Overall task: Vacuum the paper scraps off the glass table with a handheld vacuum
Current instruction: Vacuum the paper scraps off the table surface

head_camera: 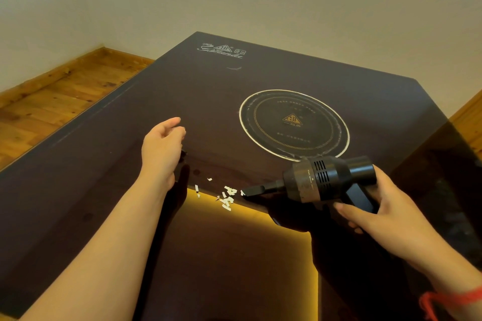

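The dark glass table (109, 143) filled most of the view, with a white-ringed round burner (294, 124) set into it right of centre and wooden floor (49, 101) beyond its left edge. The right hand (375, 214) gripped the black handheld vacuum (326, 180) by its handle, fingers curled round it, nozzle pointing left and nearly touching the paper scraps (228, 197). The left hand (161, 148) hovered over the glass, fingers loosely curled, holding nothing. The white scraps lay clustered near the table's middle, between both hands.
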`<control>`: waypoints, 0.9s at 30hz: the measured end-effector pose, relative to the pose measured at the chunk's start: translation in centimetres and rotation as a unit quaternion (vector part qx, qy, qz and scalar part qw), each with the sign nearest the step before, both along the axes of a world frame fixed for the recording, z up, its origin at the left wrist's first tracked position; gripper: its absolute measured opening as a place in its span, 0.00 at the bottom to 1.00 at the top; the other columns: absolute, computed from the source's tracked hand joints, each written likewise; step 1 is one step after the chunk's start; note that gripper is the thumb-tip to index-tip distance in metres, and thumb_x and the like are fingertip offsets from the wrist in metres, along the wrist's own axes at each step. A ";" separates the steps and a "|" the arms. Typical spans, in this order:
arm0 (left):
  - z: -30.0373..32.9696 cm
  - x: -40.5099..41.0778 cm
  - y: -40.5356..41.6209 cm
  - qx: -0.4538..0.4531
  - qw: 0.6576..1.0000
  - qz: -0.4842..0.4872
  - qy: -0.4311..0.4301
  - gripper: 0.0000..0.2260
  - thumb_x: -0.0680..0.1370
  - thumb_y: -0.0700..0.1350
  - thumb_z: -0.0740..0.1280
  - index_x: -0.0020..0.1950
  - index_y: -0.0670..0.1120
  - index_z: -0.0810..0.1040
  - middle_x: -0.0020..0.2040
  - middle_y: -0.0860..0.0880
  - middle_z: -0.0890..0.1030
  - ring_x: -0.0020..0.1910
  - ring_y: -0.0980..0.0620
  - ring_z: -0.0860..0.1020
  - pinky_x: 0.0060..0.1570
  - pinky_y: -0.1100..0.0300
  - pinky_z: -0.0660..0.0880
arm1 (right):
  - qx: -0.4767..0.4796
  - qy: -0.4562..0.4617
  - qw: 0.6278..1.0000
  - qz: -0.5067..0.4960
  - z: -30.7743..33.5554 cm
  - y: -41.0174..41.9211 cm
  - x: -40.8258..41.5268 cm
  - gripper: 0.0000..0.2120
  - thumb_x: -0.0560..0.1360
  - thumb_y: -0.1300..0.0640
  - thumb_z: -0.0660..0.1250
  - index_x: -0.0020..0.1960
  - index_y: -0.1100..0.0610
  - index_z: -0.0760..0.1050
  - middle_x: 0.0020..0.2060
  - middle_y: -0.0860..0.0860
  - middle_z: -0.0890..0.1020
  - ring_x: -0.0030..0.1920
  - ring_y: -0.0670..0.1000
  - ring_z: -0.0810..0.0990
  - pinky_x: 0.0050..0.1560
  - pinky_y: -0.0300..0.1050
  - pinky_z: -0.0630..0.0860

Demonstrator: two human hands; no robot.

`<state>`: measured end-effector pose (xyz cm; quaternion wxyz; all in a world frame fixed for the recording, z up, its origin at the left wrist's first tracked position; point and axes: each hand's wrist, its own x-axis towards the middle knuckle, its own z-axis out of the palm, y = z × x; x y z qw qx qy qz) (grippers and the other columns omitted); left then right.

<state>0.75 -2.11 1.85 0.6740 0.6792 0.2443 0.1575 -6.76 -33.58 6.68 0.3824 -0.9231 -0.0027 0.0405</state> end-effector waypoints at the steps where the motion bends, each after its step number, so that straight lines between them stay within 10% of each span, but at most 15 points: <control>1: 0.0 0.0 0.0 -0.001 1.000 0.000 -0.001 0.15 0.78 0.40 0.62 0.64 0.51 0.75 0.56 0.53 0.76 0.57 0.54 0.74 0.60 0.56 0.71 | -0.001 -0.001 1.000 -0.003 -0.1 0.0 0.0 0.28 0.68 0.58 0.73 0.58 0.39 0.64 0.44 0.45 0.80 0.35 0.49 0.83 0.35 0.42 0.78; 27: 0.1 0.0 0.0 -0.011 1.000 0.001 0.001 0.14 0.78 0.40 0.62 0.61 0.51 0.75 0.52 0.55 0.77 0.55 0.55 0.75 0.61 0.55 0.71 | 0.022 0.027 0.999 -0.027 -0.1 1.7 0.5 0.29 0.68 0.59 0.73 0.60 0.40 0.63 0.49 0.46 0.79 0.38 0.49 0.83 0.39 0.47 0.80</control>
